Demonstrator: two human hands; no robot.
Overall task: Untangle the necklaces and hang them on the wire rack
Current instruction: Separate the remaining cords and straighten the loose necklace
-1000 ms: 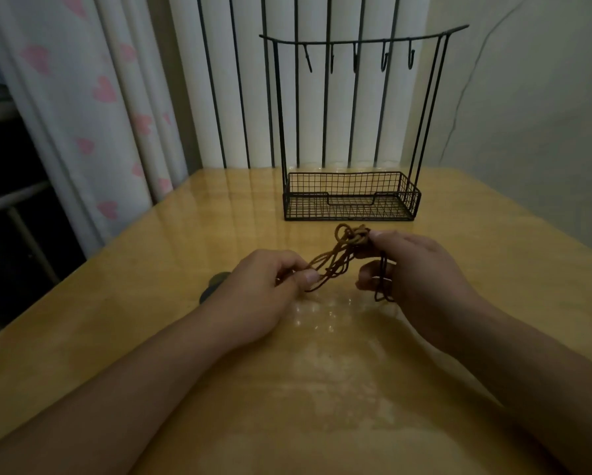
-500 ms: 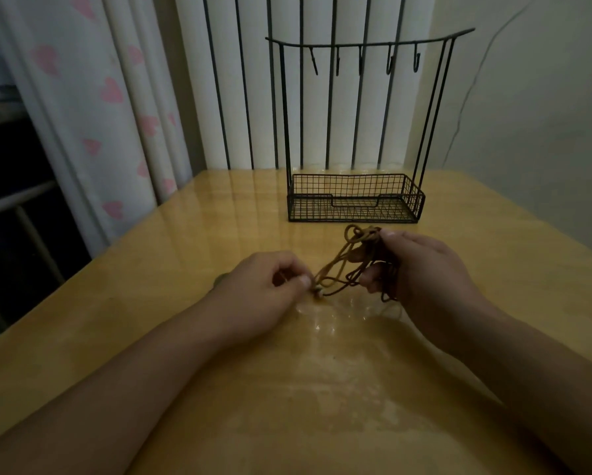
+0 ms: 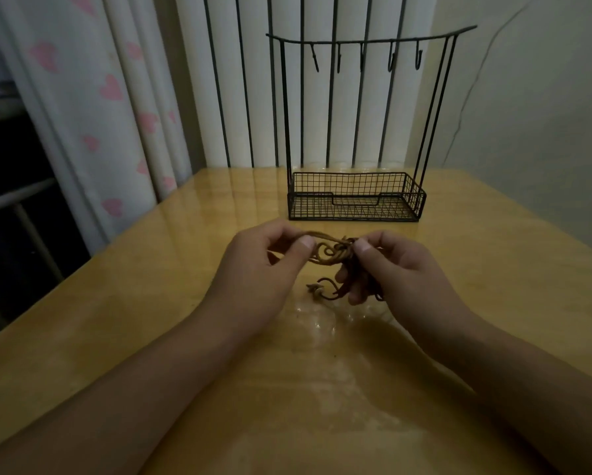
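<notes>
I am holding a tan-brown tangle of cord necklaces (image 3: pixel 332 252), darker brown where the strands are hanging low. A black wire rack with a gridded mesh basket (image 3: pixel 356 197) is standing on the glossy honey-yellow wooden table (image 3: pixel 116 320). A white curtain printed with pink hearts (image 3: pixel 92 97) is hanging beside white panels striped with black vertical bars (image 3: pixel 239 80).

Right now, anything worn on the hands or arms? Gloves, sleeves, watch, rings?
Nothing visible. The left hand and right hand are bare, no gloves or rings showing. Both forearms are bare to the frame edge: no sleeves, watch or bracelets. Thumbnails are short and unpainted.
</notes>
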